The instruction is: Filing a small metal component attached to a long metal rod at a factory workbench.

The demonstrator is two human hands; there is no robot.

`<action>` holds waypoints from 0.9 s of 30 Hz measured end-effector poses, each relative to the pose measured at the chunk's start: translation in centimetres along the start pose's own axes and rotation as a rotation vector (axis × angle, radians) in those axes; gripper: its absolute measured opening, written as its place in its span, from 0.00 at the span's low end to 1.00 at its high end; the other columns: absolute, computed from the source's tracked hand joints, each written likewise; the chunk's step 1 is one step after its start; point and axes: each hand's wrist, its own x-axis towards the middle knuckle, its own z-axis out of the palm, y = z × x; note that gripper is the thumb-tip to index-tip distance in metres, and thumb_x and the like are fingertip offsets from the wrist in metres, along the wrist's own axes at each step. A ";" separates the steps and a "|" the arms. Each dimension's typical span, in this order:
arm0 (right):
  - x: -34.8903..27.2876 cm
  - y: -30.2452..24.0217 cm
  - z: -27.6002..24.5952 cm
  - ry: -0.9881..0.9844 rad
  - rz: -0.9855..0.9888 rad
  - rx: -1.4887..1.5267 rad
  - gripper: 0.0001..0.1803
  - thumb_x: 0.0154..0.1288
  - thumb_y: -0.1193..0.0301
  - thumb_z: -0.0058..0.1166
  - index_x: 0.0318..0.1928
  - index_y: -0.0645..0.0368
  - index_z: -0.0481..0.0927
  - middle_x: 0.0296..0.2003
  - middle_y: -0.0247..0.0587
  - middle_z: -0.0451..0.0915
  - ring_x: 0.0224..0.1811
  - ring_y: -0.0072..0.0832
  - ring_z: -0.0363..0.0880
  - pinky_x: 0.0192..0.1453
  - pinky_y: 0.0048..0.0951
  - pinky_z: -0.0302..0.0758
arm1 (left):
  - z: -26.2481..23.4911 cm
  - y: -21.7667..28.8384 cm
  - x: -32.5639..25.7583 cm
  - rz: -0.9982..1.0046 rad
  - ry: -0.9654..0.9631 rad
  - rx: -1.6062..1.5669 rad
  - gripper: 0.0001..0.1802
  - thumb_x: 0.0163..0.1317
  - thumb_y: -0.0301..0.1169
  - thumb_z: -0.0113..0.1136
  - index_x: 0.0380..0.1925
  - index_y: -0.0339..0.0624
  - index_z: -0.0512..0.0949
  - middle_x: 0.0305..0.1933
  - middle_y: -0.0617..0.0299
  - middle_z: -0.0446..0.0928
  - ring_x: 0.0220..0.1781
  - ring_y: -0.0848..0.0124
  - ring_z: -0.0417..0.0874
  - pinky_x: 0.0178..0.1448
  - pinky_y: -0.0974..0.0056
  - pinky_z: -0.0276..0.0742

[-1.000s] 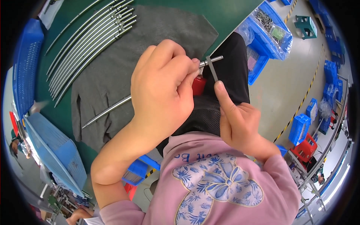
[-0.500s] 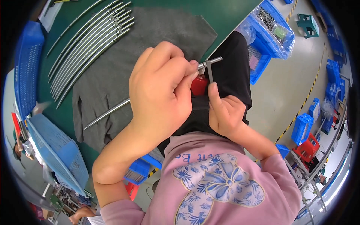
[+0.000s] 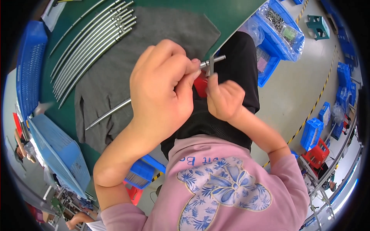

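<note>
My left hand (image 3: 162,88) is closed around a thin, shiny metal rod (image 3: 110,114). One end slants down to the left over the grey cloth, and the stepped end sticks out past my thumb and fingertips. Closed too, my right hand (image 3: 226,99) grips a flat grey metal strip-like tool (image 3: 211,66) with the thumb along it. This tool meets the rod just beyond my left fingertips; its exact kind cannot be made out. A red object (image 3: 200,85) shows below the rod, partly hidden by my left hand.
Several similar rods (image 3: 92,52) lie side by side on the green table (image 3: 181,7), left of the grey cloth (image 3: 104,84). Blue perforated baskets (image 3: 61,154) stand at the left. On the right are a blue bin (image 3: 295,50) of small metal parts and a green stool (image 3: 318,27).
My right hand has moved left and slightly up with the flat tool, which now stands closer to my left fingertips. My left hand and the rod have shifted slightly left and up.
</note>
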 end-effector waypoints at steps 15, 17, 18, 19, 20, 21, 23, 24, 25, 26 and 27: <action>0.2 -0.2 -0.7 -0.013 0.033 -0.013 0.30 0.39 0.81 0.55 0.51 0.65 0.80 0.13 0.27 0.58 0.12 0.21 0.60 0.18 0.23 0.59 | 0.0 0.4 -0.3 -0.041 -0.026 -0.024 0.08 0.42 0.17 0.63 0.20 0.38 0.74 0.25 0.61 0.70 0.26 0.61 0.71 0.29 0.61 0.66; 3.3 0.2 -1.0 -0.007 0.028 0.020 0.29 0.38 0.81 0.54 0.49 0.67 0.80 0.13 0.27 0.61 0.13 0.21 0.61 0.18 0.23 0.61 | -0.4 0.2 -0.2 0.067 -0.054 0.025 0.08 0.47 0.14 0.64 0.23 0.33 0.74 0.28 0.59 0.70 0.27 0.70 0.72 0.30 0.70 0.67; 3.2 -0.4 -1.1 -0.034 0.047 0.035 0.30 0.37 0.82 0.53 0.50 0.68 0.80 0.14 0.27 0.63 0.13 0.20 0.62 0.19 0.23 0.62 | -0.4 0.4 -0.4 -0.026 -0.032 -0.003 0.08 0.42 0.17 0.63 0.20 0.38 0.74 0.26 0.61 0.70 0.27 0.61 0.71 0.30 0.61 0.66; 2.3 -1.1 -1.8 -0.035 0.083 0.041 0.32 0.37 0.82 0.53 0.52 0.68 0.79 0.13 0.27 0.62 0.12 0.21 0.60 0.18 0.24 0.62 | -0.4 0.4 -0.3 -0.017 -0.022 -0.003 0.08 0.42 0.17 0.63 0.20 0.38 0.74 0.26 0.61 0.70 0.27 0.61 0.71 0.30 0.61 0.66; 1.0 -1.7 -2.7 -0.095 0.113 0.032 0.33 0.37 0.82 0.53 0.52 0.68 0.79 0.13 0.27 0.61 0.11 0.20 0.59 0.18 0.25 0.61 | -0.1 0.3 -0.3 -0.020 -0.015 -0.014 0.07 0.42 0.17 0.63 0.20 0.38 0.74 0.26 0.60 0.70 0.27 0.60 0.71 0.30 0.60 0.66; 0.2 -1.8 -3.4 -0.163 0.143 0.020 0.33 0.37 0.82 0.53 0.53 0.68 0.79 0.12 0.27 0.60 0.11 0.20 0.59 0.17 0.25 0.60 | 0.2 0.3 -0.3 -0.027 -0.006 -0.029 0.07 0.42 0.17 0.63 0.20 0.38 0.74 0.26 0.60 0.70 0.27 0.60 0.71 0.30 0.60 0.66; 4.5 -1.5 -3.7 -0.181 0.123 -0.028 0.35 0.34 0.80 0.52 0.53 0.65 0.79 0.10 0.26 0.59 0.09 0.19 0.57 0.15 0.26 0.57 | 0.0 0.6 -0.6 -0.030 -0.017 -0.008 0.07 0.42 0.17 0.63 0.20 0.38 0.74 0.26 0.60 0.70 0.27 0.60 0.71 0.30 0.60 0.66; 5.7 -1.2 -3.6 -0.188 0.147 -0.001 0.35 0.34 0.80 0.53 0.53 0.65 0.80 0.10 0.26 0.59 0.09 0.20 0.57 0.15 0.26 0.57 | -0.1 0.3 -0.3 -0.012 -0.007 0.000 0.07 0.43 0.17 0.63 0.20 0.38 0.75 0.26 0.60 0.70 0.27 0.60 0.71 0.30 0.60 0.66; 6.2 -1.2 -3.5 -0.193 0.171 0.027 0.35 0.35 0.80 0.53 0.53 0.64 0.80 0.10 0.26 0.59 0.09 0.20 0.57 0.15 0.26 0.57 | -0.1 0.2 -0.2 0.007 0.003 0.008 0.07 0.43 0.17 0.63 0.20 0.38 0.75 0.26 0.60 0.70 0.27 0.60 0.71 0.30 0.60 0.67; 5.3 -1.8 -4.3 -0.241 0.180 -0.002 0.35 0.37 0.80 0.53 0.55 0.63 0.78 0.10 0.27 0.58 0.09 0.20 0.58 0.16 0.26 0.57 | -0.1 0.3 -0.4 -0.034 -0.015 -0.014 0.07 0.42 0.17 0.62 0.20 0.38 0.75 0.26 0.60 0.70 0.27 0.60 0.71 0.31 0.60 0.67; 3.9 -2.3 -5.3 -0.280 0.175 -0.026 0.34 0.40 0.80 0.54 0.57 0.62 0.77 0.10 0.27 0.58 0.09 0.21 0.59 0.16 0.26 0.58 | -0.2 0.3 -0.2 -0.030 -0.004 -0.006 0.07 0.42 0.17 0.62 0.20 0.38 0.75 0.26 0.60 0.70 0.27 0.60 0.71 0.31 0.60 0.67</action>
